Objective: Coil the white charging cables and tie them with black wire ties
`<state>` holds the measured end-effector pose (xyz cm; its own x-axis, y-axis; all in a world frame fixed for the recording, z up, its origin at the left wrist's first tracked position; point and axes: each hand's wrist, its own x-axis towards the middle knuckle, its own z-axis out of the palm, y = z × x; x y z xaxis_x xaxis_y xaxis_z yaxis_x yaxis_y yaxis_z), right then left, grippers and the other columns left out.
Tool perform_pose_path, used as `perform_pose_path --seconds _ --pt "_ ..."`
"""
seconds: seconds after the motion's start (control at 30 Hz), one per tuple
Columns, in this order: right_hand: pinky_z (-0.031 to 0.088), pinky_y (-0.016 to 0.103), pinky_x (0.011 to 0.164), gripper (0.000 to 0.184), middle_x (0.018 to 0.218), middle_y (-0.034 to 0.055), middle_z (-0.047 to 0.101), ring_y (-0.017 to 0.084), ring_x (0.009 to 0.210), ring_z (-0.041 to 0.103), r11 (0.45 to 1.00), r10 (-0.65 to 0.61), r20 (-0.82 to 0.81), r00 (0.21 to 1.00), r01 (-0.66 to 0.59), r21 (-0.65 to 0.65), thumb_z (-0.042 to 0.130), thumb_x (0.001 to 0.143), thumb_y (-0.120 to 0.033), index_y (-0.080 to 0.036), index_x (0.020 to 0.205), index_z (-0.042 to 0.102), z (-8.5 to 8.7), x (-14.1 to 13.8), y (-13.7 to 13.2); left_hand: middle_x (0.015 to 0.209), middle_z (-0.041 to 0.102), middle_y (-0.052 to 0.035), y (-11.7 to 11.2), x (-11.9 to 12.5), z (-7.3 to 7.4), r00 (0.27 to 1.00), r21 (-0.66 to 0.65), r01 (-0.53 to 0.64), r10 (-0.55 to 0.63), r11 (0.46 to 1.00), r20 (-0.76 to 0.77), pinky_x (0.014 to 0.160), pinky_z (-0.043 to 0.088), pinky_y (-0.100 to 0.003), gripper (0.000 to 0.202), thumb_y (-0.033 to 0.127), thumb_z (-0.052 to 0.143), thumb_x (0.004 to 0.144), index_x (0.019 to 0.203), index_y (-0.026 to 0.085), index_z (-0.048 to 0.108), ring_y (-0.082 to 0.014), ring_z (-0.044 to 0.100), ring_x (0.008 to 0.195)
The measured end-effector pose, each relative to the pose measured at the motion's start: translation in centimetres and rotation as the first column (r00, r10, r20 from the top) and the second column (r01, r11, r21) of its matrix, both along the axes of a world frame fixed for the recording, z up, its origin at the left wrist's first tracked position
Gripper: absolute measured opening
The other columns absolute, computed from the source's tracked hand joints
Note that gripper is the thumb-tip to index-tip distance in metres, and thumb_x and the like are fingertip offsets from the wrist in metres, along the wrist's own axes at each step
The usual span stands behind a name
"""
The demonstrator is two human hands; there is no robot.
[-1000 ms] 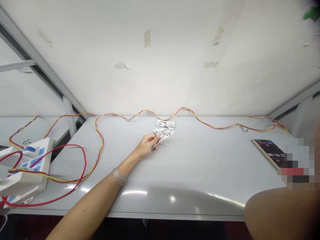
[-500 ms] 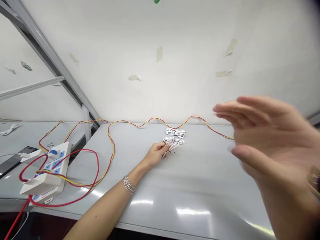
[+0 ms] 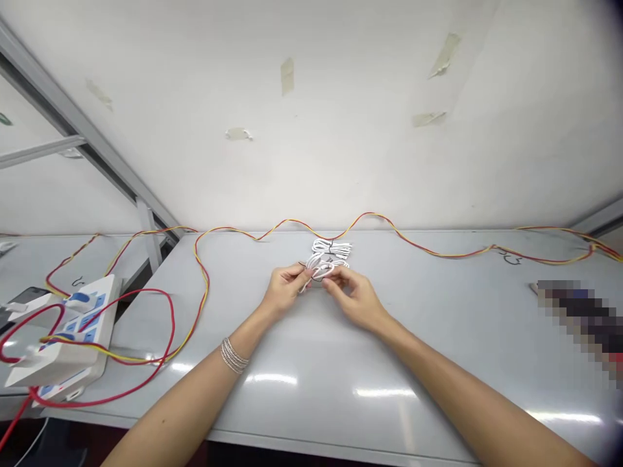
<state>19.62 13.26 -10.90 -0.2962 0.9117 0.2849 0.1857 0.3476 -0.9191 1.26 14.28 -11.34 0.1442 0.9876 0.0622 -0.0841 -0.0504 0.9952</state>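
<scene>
Left hand [image 3: 285, 290] and right hand [image 3: 353, 298] pinch 1 white cable coil [image 3: 318, 267].

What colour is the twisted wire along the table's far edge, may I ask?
The twisted wire is red and yellow, as the head view shows.

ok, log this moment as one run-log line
left hand: pinching white cable coil | right hand: fingers on same coil | beside: tied white cable bundle | rest: red-yellow wire, power strip

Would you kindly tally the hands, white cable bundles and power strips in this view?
Hands: 2 (left hand, right hand)
White cable bundles: 3 (held bundle, middle bundle, upper bundle)
Power strips: 1 (power strip)
Total: 6
</scene>
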Motion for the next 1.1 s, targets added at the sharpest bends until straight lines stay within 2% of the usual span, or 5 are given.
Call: perform_pose_path --seconds 0.37,0.6,0.7,0.87,1.1 --pt "0.048 0.030 0.069 0.025 0.087 0.0068 0.071 0.017 0.075 0.061 0.997 0.051 -0.050 0.997 -0.054 -0.053 0.059 0.089 -0.038 -0.016 0.095 0.069 -0.8 0.4 0.6 0.083 0.057 -0.0052 -0.4 0.2 0.6 0.971 -0.117 0.148 -0.122 0.982 0.205 0.060 0.038 -0.026 0.043 0.053 0.078 0.073 0.068 0.011 0.072 -0.0104 0.047 0.066" --pt "0.047 0.028 0.069 0.014 0.078 0.0026 0.067 0.015 0.072 0.058 0.960 0.177 -0.149 0.973 -0.204 -0.191 0.068 0.073 -0.027 -0.017 0.083 0.068 -0.8 0.8 1.1 0.080 0.051 -0.0047 -0.6 -0.6 0.7 0.957 0.022 0.291 -0.291 0.956 -0.016 0.058 0.033 -0.025 0.041 0.049 0.073 0.081 0.062 0.012 0.069 -0.0120 0.045 0.071" --pt "0.043 0.025 0.062 0.020 0.071 0.0012 0.064 0.012 0.065 0.053 0.921 0.255 -0.168 0.952 -0.292 -0.257 0.073 0.072 -0.032 -0.015 0.081 0.069 -0.4 1.4 1.5 0.073 0.049 -0.0019 -0.8 -0.7 1.1 0.951 0.040 0.308 -0.306 0.951 -0.053 0.056 0.031 -0.025 0.036 0.046 0.076 0.079 0.064 0.013 0.072 -0.0090 0.042 0.063" --pt "0.042 0.025 0.059 0.034 0.066 0.0006 0.062 0.010 0.059 0.051 0.827 0.415 -0.151 0.897 -0.441 -0.349 0.075 0.077 -0.048 -0.015 0.081 0.071 0.4 2.3 1.9 0.072 0.065 -0.0049 -1.1 -0.5 1.9 0.936 0.045 0.343 -0.338 0.938 -0.095 0.067 0.047 -0.029 0.029 0.041 0.086 0.066 0.073 0.014 0.077 -0.0146 0.059 0.069" --pt "0.044 0.027 0.064 0.031 0.074 0.0028 0.066 0.013 0.067 0.056 0.867 0.369 -0.095 0.925 -0.379 -0.324 0.075 0.078 -0.046 -0.016 0.081 0.071 0.3 2.0 1.7 0.076 0.074 -0.0067 -1.3 -0.2 1.7 0.925 0.064 0.297 -0.271 0.953 -0.267 0.076 0.053 -0.032 0.028 0.034 0.089 0.062 0.076 0.014 0.076 -0.0190 0.067 0.075"
